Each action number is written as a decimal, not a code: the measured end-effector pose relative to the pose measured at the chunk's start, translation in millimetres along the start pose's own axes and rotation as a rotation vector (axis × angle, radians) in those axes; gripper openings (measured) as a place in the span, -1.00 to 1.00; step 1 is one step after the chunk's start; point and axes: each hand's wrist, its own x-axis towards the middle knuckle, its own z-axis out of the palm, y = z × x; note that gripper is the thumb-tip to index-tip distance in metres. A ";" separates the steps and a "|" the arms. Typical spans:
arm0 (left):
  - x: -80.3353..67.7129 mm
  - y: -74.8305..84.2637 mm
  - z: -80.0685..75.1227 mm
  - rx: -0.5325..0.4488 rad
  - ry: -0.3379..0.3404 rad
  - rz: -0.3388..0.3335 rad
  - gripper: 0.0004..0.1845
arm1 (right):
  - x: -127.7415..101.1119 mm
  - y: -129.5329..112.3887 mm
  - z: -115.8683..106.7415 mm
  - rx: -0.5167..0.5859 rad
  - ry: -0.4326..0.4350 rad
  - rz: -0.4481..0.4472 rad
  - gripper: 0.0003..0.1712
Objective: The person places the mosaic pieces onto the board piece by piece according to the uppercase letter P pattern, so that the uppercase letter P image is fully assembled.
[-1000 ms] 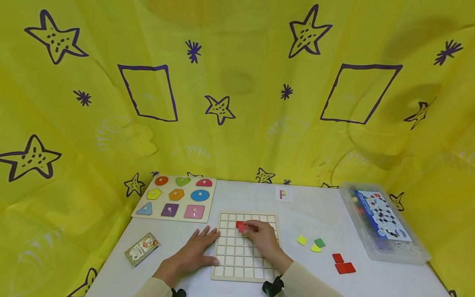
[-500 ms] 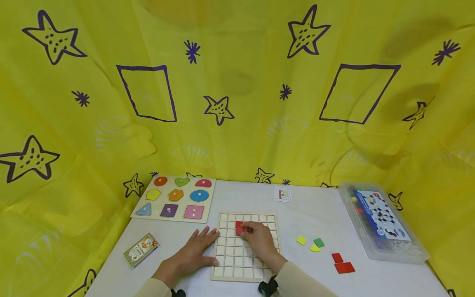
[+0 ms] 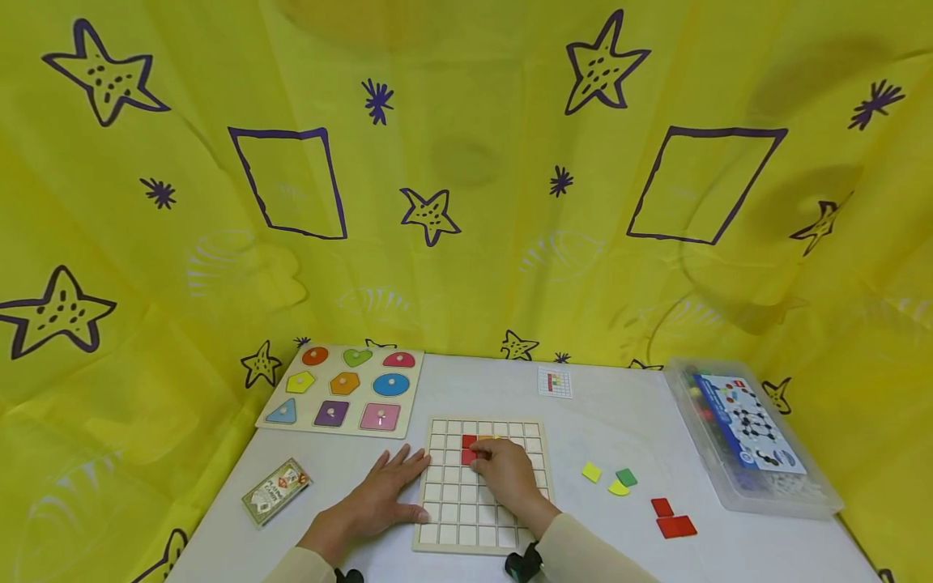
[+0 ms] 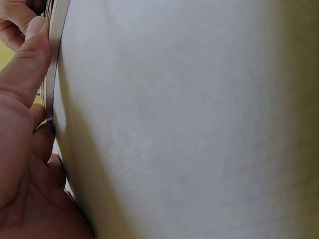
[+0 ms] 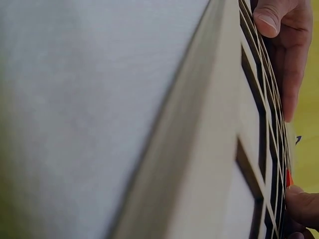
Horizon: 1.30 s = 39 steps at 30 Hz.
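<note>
My left hand lies flat and spread on the bench, thumb against the grid board's left edge. My right hand presses a red piece into the board's upper squares with its fingertips.

a yellow cloth backdrop is hanging behind and around the white surface, draping down past its left and right edges. purple outlines of stars, small bursts and four-sided frames are running across the cloth, with faint white shell prints lower down. soft folds and dim shadows are showing in the fabric. even light is falling on everything.
</note>
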 end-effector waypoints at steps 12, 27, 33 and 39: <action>0.1 -0.8 0.0 0.002 0.001 0.003 0.02 | -0.4 -1.3 -0.2 0.009 -0.020 0.025 -0.76; 0.2 -1.2 0.2 -0.004 -0.001 -0.012 0.02 | 2.7 3.3 -10.0 0.286 -0.036 0.082 -0.74; -0.5 0.5 0.2 -0.005 0.000 -0.016 0.01 | 5.0 5.9 -15.9 0.348 -0.027 0.105 -0.74; -1.1 2.0 0.2 -0.006 0.005 -0.006 0.01 | 5.6 7.9 -30.4 0.415 -0.042 0.111 -0.71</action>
